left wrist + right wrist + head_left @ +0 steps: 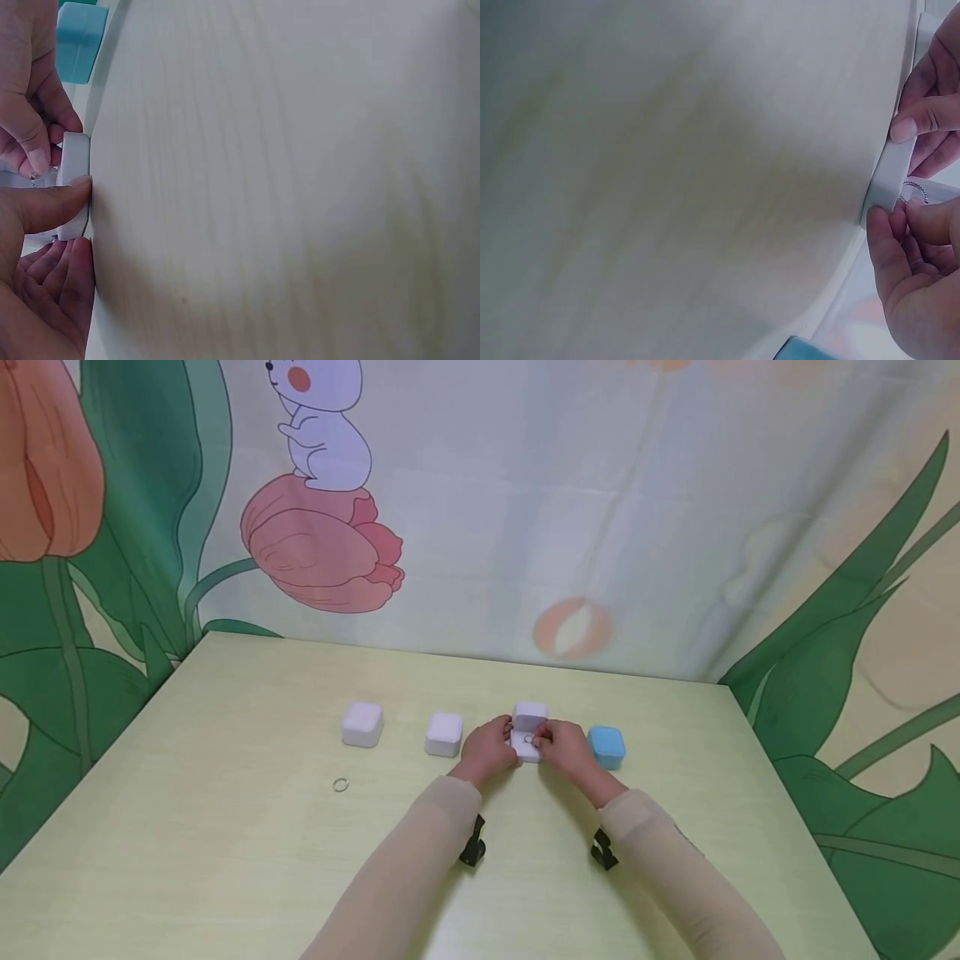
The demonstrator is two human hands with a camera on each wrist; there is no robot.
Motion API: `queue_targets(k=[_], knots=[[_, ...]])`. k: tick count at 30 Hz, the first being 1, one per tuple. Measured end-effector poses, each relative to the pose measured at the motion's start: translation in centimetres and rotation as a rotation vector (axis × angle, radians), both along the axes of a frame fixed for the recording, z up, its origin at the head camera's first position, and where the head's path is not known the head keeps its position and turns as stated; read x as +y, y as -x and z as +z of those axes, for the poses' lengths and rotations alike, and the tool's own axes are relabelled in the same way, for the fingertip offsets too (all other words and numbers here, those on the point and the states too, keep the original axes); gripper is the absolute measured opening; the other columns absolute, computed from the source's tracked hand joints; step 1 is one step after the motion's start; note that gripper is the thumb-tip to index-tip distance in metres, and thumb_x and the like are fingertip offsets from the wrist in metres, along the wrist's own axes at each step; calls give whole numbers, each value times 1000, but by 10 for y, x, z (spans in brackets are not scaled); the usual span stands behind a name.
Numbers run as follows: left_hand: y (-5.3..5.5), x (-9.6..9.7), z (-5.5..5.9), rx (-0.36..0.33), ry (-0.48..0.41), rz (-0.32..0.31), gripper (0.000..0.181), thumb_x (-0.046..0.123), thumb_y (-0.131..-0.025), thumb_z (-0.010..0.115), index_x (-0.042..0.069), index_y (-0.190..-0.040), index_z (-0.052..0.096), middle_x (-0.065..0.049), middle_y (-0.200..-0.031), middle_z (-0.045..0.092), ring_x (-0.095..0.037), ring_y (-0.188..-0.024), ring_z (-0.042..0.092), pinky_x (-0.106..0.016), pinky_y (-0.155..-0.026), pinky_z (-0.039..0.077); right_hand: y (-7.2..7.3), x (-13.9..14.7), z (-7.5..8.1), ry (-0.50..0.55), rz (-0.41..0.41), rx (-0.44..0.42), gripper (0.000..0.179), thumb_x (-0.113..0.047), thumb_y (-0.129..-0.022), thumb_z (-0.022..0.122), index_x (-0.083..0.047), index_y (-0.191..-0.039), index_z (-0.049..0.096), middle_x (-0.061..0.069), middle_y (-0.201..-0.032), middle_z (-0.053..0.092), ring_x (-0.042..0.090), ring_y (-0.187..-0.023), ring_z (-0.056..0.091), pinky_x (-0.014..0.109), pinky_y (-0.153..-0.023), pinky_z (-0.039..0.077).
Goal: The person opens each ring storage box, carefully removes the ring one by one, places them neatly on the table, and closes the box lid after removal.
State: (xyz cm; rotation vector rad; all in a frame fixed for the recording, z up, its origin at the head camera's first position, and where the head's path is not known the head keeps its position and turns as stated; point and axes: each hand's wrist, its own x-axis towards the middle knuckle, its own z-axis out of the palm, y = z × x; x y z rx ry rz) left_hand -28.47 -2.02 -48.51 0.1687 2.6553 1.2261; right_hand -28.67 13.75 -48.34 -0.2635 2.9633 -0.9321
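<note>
A small white ring box (529,713) stands with its lid raised on the table, between both hands. My left hand (489,750) grips it from the left, the thumb lying over the front wall in the left wrist view. With thumb and fingertips, my right hand (572,753) pinches a silver ring (916,190) at the box's opening. Fingertips partly cover this ring, so how deep it sits in the slot cannot be seen. Some right-hand fingers touch the box's front corner in the right wrist view.
Two closed white boxes, a nearer one (444,734) and a farther one (362,724), stand left of the hands. A blue box (606,747) sits just right of my right hand. Another ring (341,785) lies on the pale table (225,827). A printed curtain (480,527) hangs behind.
</note>
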Motion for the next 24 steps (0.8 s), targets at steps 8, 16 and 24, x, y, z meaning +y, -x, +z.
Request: queue_targets(k=[8,16,24], knots=[[1,0,-1,4,2,2,76,7,-81,76,2,-151,47,-13,-151,58,-34,-142,53,-44,-121,40,-1,0,3,17,-27,-16,12,-3,-97,63,6,-99,71,18,-96,74,21,-82,61,26,-70,49],[3,0,-1,-5,-5,1,77,7,-82,76,2,-152,46,-12,-152,57,-32,-143,52,-43,-122,39,-1,0,5,50,-36,-21,13,-3,-97,63,6,-99,71,18,-95,74,20,-80,59,21,-66,43],[1,-1,-2,2,-5,-6,77,7,-80,76,2,-151,47,-13,-150,59,-32,-141,53,-43,-121,41,0,5,4,90,-48,-37,15,-6,-97,63,5,-101,72,18,-94,73,18,-77,56,20,-64,41]])
